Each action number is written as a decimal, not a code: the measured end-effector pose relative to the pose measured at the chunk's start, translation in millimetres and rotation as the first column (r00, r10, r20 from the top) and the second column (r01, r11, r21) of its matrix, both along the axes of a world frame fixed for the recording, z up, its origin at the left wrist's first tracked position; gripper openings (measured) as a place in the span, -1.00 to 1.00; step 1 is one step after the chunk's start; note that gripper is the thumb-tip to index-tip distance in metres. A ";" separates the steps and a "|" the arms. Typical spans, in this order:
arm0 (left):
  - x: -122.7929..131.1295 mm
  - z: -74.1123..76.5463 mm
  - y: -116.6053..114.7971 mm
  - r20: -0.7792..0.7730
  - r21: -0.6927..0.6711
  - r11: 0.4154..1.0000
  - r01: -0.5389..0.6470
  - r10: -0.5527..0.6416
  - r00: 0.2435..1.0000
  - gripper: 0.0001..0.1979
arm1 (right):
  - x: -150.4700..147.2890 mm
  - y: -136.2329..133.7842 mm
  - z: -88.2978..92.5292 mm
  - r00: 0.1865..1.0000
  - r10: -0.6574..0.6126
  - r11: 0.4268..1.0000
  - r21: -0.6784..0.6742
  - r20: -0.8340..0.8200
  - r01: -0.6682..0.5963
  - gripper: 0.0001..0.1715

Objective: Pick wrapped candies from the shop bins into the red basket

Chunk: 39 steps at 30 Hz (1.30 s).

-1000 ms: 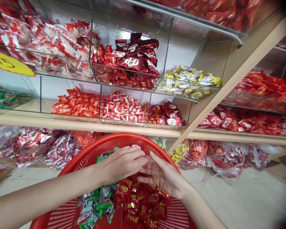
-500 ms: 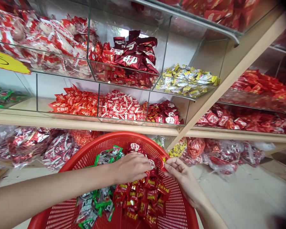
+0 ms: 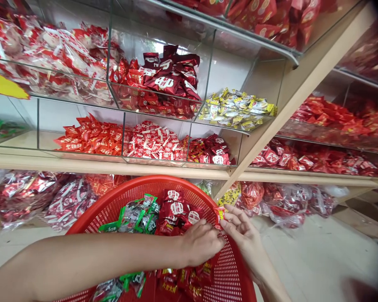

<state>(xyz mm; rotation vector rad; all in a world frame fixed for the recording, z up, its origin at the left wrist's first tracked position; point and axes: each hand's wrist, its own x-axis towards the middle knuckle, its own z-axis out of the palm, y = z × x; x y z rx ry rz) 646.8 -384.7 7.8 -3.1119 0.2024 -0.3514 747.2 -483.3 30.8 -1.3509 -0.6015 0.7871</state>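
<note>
In a red perforated plastic basket (image 3: 97, 209) lie clear-and-green wrapped candies (image 3: 135, 216), dark red packets with white lettering (image 3: 176, 207), and small red candies with gold lettering (image 3: 168, 287). My left hand (image 3: 203, 244) reaches across the basket above the red candies, fingers curled down; whatever is in them is hidden. At the basket's right rim, my right hand (image 3: 244, 235) pinches one small red candy (image 3: 220, 214) with yellow print between thumb and fingers. My left forearm covers part of the basket's middle.
Behind the basket, shelves with clear compartments hold orange-red packets (image 3: 91, 138), red-and-white candies (image 3: 156, 142), and yellow-white candies (image 3: 236, 107). A wooden upright (image 3: 271, 130) divides the shelving. Bulging clear bags (image 3: 28, 193) sit under the bottom shelf. Tiled floor (image 3: 321, 251) shows at right.
My left hand has moved right and toward me across the basket, uncovering the dark red packets. My right hand still holds the small candy near the rim. The view has shifted slightly.
</note>
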 end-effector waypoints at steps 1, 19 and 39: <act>1.0 -1.5 0.0 0.001 -0.013 1.000 -0.016 0.016 1.000 -0.90 | -0.2 -0.3 -0.4 1.000 0.012 1.000 0.004 0.002 -0.012 -0.42; -6.4 -11.7 3.3 0.016 -0.204 0.976 -0.076 0.081 0.997 -0.67 | -13.0 4.7 14.3 0.995 0.056 0.996 -0.067 0.086 -0.051 -0.59; -54.1 68.5 38.0 0.093 -0.809 0.587 0.017 0.100 0.991 -0.66 | -37.0 10.2 23.4 0.881 0.269 0.963 0.142 -0.390 -0.231 -0.38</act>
